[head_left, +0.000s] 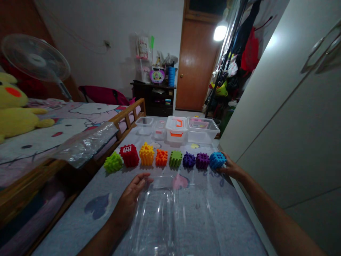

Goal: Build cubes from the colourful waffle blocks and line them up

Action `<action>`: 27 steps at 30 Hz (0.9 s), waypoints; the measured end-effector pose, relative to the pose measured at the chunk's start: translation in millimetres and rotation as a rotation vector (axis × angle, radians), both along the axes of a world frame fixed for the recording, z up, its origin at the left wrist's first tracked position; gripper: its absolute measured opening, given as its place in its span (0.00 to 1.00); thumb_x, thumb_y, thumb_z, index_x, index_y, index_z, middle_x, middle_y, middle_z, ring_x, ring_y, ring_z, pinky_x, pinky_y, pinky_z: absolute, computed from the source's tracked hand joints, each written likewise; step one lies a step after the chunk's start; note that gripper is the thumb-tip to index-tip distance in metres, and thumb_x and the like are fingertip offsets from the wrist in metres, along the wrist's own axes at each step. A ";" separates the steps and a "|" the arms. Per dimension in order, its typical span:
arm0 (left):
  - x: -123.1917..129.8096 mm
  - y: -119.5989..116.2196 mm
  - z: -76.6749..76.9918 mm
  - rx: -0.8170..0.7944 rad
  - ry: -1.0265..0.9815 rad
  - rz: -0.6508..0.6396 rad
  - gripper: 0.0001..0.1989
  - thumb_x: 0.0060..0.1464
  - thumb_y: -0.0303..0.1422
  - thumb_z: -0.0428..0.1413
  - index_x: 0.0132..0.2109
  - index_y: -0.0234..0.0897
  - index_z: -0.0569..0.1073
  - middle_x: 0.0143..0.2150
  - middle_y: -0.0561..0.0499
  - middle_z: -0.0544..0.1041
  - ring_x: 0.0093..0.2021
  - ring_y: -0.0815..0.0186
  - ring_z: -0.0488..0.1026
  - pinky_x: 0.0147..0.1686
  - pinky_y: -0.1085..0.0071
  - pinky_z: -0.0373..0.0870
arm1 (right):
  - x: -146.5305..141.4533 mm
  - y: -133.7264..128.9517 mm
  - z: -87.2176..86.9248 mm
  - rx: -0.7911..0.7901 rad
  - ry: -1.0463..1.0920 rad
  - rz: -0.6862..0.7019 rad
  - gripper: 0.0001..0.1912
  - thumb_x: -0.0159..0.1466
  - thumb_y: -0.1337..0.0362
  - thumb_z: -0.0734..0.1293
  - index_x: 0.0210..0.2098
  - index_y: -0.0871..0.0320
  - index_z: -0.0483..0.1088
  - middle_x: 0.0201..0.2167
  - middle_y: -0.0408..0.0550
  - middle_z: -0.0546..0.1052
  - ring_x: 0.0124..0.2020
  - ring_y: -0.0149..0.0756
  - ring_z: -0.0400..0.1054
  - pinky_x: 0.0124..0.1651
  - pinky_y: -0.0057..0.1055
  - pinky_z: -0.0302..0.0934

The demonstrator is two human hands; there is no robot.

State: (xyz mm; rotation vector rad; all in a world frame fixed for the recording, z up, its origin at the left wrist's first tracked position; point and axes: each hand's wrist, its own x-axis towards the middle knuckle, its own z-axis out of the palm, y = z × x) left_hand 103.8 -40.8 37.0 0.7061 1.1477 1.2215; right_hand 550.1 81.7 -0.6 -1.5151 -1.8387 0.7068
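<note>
My right hand (231, 166) has its fingers closed round a blue cube of interlocking plastic pieces (217, 160), at the right end of a row. Leftward from it stand similar cubes: purple (202, 161), dark blue (189, 160), green (176, 159), orange (161, 158), yellow (146, 154), red (129, 155) and lime (113, 162). My left hand (137, 188) holds the far left corner of a clear plastic box (157, 213) lying in front of me, its fingers over the rim. The near end of this box runs out of view.
Behind the row stand a lidded box with orange clips (176, 128), a large clear bin (204, 131) and smaller tubs (144, 124). A bed with a wooden rail (130, 115) borders the table (71, 227) on the left. A white cabinet (287, 106) rises at right.
</note>
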 end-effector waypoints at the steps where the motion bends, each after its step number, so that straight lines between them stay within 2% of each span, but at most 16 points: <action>1: 0.4 -0.1 1.4 0.000 0.008 0.004 0.24 0.48 0.46 0.61 0.49 0.39 0.71 0.44 0.46 0.79 0.48 0.60 0.74 0.45 0.70 0.68 | -0.3 0.1 0.3 -0.007 0.009 0.006 0.45 0.45 0.61 0.73 0.60 0.54 0.53 0.50 0.49 0.72 0.51 0.46 0.68 0.54 0.41 0.62; 6: 1.3 -0.6 5.2 -0.005 -0.005 0.021 0.24 0.45 0.45 0.63 0.48 0.39 0.72 0.44 0.46 0.79 0.47 0.58 0.75 0.45 0.68 0.68 | -3.9 1.8 4.1 -0.011 0.026 0.021 0.46 0.44 0.61 0.74 0.60 0.56 0.55 0.52 0.51 0.71 0.53 0.48 0.66 0.56 0.43 0.60; 12: 0.6 -0.2 2.2 0.012 0.011 0.018 0.24 0.47 0.46 0.62 0.48 0.39 0.72 0.42 0.47 0.79 0.47 0.60 0.74 0.46 0.69 0.67 | -11.4 -2.7 13.2 -0.023 0.071 0.068 0.34 0.45 0.63 0.73 0.52 0.56 0.64 0.46 0.49 0.75 0.48 0.48 0.69 0.54 0.45 0.62; 21: 0.3 -0.7 2.4 -0.009 -0.004 0.000 0.24 0.47 0.46 0.62 0.49 0.39 0.71 0.44 0.45 0.78 0.46 0.58 0.75 0.41 0.68 0.69 | -13.3 -18.0 15.4 0.047 0.139 -0.017 0.31 0.45 0.64 0.72 0.49 0.58 0.67 0.49 0.53 0.74 0.53 0.51 0.67 0.59 0.48 0.57; 24: 1.3 -0.3 3.2 -0.005 0.015 0.004 0.25 0.47 0.46 0.62 0.49 0.39 0.71 0.43 0.45 0.79 0.46 0.58 0.75 0.42 0.68 0.69 | -12.2 -29.3 23.7 0.024 0.120 -0.044 0.28 0.47 0.61 0.72 0.48 0.56 0.68 0.47 0.51 0.75 0.50 0.50 0.68 0.58 0.49 0.58; 27: 2.4 -0.9 4.9 -0.001 0.040 0.000 0.25 0.47 0.47 0.61 0.49 0.39 0.70 0.42 0.46 0.79 0.43 0.60 0.75 0.41 0.69 0.69 | -13.4 -44.7 39.2 0.014 0.078 -0.070 0.27 0.47 0.59 0.73 0.47 0.55 0.67 0.46 0.51 0.75 0.49 0.50 0.68 0.58 0.50 0.58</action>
